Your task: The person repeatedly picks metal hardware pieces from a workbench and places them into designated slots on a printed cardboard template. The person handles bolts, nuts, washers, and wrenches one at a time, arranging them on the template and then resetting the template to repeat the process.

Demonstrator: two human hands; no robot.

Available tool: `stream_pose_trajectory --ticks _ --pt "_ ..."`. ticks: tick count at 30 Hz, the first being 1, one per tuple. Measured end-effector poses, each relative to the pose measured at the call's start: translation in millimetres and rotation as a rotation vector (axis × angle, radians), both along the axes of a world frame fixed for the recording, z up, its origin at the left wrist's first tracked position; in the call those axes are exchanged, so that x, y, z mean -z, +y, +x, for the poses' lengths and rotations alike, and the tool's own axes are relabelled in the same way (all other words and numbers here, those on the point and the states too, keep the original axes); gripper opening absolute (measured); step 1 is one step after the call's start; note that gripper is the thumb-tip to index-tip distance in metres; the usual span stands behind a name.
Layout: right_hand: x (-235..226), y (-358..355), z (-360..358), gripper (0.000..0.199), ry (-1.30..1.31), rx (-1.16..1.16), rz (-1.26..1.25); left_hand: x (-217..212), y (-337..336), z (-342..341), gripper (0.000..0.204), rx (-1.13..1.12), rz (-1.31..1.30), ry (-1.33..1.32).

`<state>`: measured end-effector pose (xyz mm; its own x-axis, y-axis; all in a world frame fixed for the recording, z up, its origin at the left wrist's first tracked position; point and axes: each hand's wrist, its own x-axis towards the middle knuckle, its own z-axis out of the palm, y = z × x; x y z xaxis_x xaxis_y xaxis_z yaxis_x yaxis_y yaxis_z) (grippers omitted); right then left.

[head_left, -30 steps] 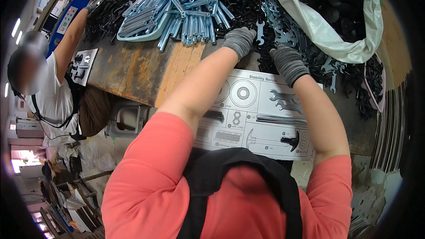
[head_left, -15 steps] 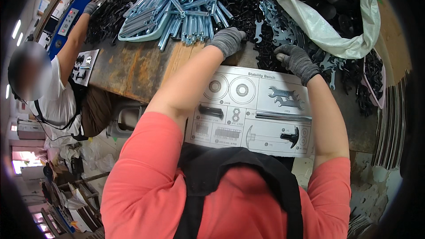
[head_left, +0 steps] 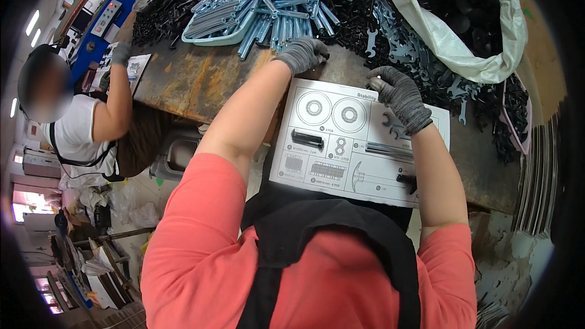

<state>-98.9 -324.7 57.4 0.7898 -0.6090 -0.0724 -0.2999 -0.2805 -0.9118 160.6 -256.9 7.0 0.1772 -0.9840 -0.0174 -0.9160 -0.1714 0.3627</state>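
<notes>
We stretch both bare forearms forward, our gloved left hand (head_left: 303, 55) curled loosely, our gloved right hand (head_left: 399, 96) bent downward, fingers pinched.

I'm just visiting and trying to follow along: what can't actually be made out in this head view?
- Left hand: the gloved fingers curl over small black parts, so whether it grips one cannot be told.
- Right hand: something pale shows at the fingertips, too small to identify.
- Printed sheet: its near edge is hidden by the person's chest, its right part by the forearm.
- White bag: its contents are dark and blurred.
</notes>
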Motion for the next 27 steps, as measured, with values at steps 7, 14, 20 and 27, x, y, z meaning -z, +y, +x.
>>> stream_pose_trajectory --ticks 7,14,20,27 --pt "-15.0 34.0 -19.8 0.019 0.013 -0.06 0.154 18.2 -5.0 -5.5 0.023 0.038 0.094 -0.404" --pt "26.2 86.6 -30.4 0.027 0.073 -0.452 -0.283 -58.1 100.3 -63.4 0.021 0.174 -0.151 0.139" --pt "36.1 141.3 -3.8 0.031 0.275 -0.62 -0.67 -17.9 212.7 -101.5 0.026 0.449 -0.173 -0.147" --pt "44.5 143.3 -13.3 0.028 0.22 -0.484 -0.677 -14.0 218.0 -86.7 0.024 0.465 -0.179 0.012"
